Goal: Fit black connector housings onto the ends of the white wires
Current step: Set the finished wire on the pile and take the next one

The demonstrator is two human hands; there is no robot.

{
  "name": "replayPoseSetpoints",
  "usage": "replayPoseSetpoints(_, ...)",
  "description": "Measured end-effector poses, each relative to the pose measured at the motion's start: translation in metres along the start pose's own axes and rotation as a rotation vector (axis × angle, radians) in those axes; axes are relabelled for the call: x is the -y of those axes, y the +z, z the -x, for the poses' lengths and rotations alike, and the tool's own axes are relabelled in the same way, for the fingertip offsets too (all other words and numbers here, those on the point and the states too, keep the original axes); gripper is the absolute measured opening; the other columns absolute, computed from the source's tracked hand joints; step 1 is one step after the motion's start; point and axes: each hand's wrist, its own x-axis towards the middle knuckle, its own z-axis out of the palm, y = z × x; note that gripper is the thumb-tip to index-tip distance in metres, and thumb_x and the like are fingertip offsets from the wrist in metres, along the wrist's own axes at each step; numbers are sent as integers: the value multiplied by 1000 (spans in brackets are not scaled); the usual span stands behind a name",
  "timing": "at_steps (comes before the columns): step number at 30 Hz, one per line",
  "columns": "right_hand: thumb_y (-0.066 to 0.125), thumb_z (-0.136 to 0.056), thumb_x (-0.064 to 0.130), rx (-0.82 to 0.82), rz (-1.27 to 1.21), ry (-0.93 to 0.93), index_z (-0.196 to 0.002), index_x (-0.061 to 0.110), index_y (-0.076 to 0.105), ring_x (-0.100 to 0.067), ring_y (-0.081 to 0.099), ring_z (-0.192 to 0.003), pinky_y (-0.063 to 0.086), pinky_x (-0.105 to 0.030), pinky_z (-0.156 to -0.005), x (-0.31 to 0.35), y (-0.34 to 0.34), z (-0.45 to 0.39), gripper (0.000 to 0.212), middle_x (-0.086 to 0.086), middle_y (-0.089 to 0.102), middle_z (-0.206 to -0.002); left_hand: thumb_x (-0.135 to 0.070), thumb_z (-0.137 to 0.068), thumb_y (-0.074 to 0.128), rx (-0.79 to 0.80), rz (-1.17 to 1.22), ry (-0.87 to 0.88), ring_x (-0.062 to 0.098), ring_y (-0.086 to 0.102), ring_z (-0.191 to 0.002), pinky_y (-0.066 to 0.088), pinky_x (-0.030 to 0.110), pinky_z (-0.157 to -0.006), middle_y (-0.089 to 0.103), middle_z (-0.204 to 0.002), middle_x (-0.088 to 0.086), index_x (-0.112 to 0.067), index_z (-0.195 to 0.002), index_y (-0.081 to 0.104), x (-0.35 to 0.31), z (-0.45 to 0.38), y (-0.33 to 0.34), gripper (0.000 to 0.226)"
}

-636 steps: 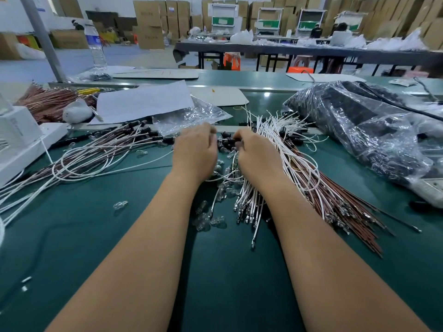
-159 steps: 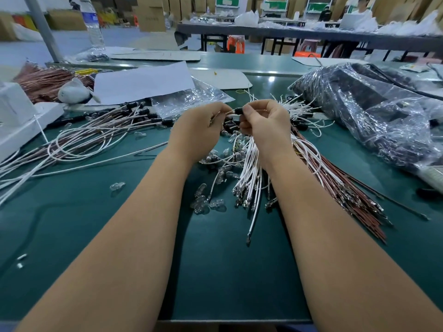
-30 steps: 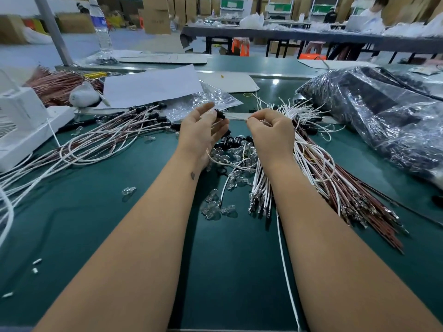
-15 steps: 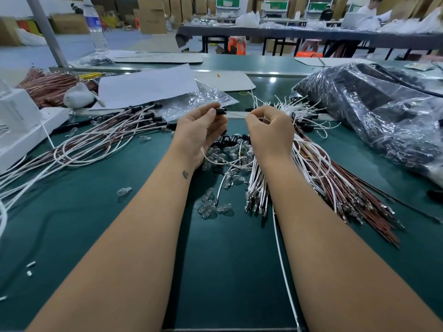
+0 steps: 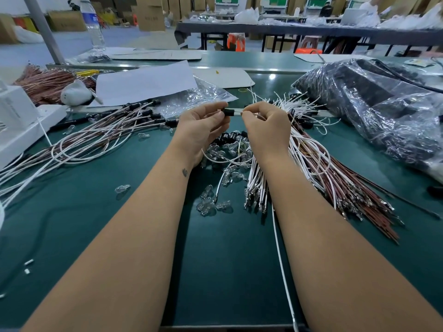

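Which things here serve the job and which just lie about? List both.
In use: left hand pinching black connector housing; right hand pinching white wire; white wire bundle; loose housings.

Lying about: water bottle; paper sheet; plastic-wrapped black bundle.

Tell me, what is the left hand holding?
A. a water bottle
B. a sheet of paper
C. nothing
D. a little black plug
D: the left hand pinches a little black plug at its fingertips, while the right hand holds a white wire end up to it above the green table.
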Motion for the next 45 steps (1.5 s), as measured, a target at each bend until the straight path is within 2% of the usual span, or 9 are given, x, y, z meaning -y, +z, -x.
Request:
replayPoseSetpoints(8,58,-90,15,51,15,-84,-103,18,72,1,56,-74,43,-15,-68,-3,3,-1,20,9,65,-88,4,-89,61,-31,-178,87,13,67,-70,58,22,-73,68,-81,8,-7,-89,65,0,2,0,11)
replayPoseSetpoints(13,59,-90,13,94,123,-205,-99,16,71,-2,56,-77,42,-10,-65,2,1,2,16,5,67,-92,-2,-88,65,-9,-308,157,14,64,-70,55,22,-69,69,-78,7,-12,-85,68,0,3,-2,11)
replayPoseSetpoints(15,59,-92,14,112,181,-235,-100,17,68,-8,57,-80,43,-18,-66,3,0,2,13,2,66,-94,-5,-88,67,-26,-353,199,10,61,-67,53,21,-66,68,-76,4,-15,-84,68,-1,4,-4,11)
replayPoseSetpoints(23,50,-98,16,55,441,-106,-105,15,59,-19,52,-78,31,-27,-54,0,-6,-2,12,2,56,-86,-18,-89,62,-755,-634,307,12,63,-83,48,15,-66,67,-90,-2,-14,-97,68,-11,-7,-29,11)
replayPoseSetpoints(26,51,-97,16,80,453,-82,-101,15,59,-20,52,-77,32,-28,-56,-1,-7,-2,9,2,53,-83,-13,-85,54,-929,-850,324,18,47,-114,39,33,-94,58,-110,-6,-19,-116,55,-12,-4,-34,32)
replayPoseSetpoints(30,52,-96,16,139,349,-132,-101,15,60,-14,55,-72,37,-28,-59,1,-5,-1,9,5,57,-79,-8,-85,53,-501,-1226,637,18,38,-124,16,29,-92,57,-120,-9,-25,-125,55,-6,0,-18,43)
replayPoseSetpoints(35,54,-95,16,181,279,-252,-103,13,61,-20,55,-74,41,-31,-61,8,-2,5,11,1,59,-80,-14,-97,44,-117,-1388,699,29,55,-102,34,37,-89,70,-104,5,-17,-111,68,-1,2,3,28)
replayPoseSetpoints(39,52,-95,15,138,358,-215,-105,13,59,-23,58,-79,46,-33,-64,7,-3,2,12,-2,63,-87,-11,-97,45,-255,-1456,671,30,59,-96,42,37,-85,72,-99,8,-14,-110,70,-5,-2,-7,28)
replayPoseSetpoints(45,51,-95,9,44,473,-117,-107,15,58,-18,51,-79,31,-28,-58,-3,-11,-6,15,6,54,-85,-7,-93,45,-649,-1472,351,32,52,-110,29,41,-91,68,-103,9,-17,-109,67,-8,-3,-40,29)
